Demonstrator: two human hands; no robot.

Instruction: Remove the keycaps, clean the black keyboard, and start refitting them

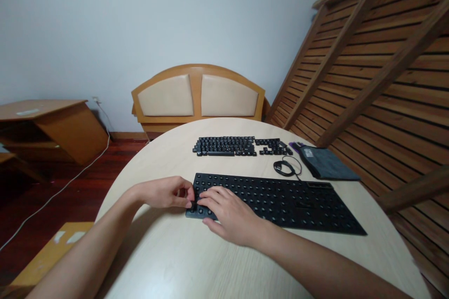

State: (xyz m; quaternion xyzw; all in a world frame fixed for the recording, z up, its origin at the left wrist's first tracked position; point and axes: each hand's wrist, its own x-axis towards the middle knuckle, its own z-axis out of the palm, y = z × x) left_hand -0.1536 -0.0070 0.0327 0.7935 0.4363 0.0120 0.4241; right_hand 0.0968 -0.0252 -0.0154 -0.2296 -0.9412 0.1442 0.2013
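A black keyboard base (291, 198) lies on the table, its key posts bare of keycaps. At its left end my left hand (175, 192) is closed in a pinch, thumb and index fingertips meeting at the lower left keys. Whatever sits between those fingertips is too small and dark to make out. My right hand (228, 212) rests over the left part of the base, fingers stretched out and thumb apart at the front edge. Behind the base, loose black keycaps (224, 145) are laid out in keyboard order, with a smaller group of keycaps (271, 145) to their right.
A coiled black cable (285, 167) runs from the base's back edge. On the right of the round table (157, 252) lies a dark grey cloth item (329, 163) with a purple edge. Beyond stand a headboard (198, 96), slatted wood (379, 74) and a desk (66, 126).
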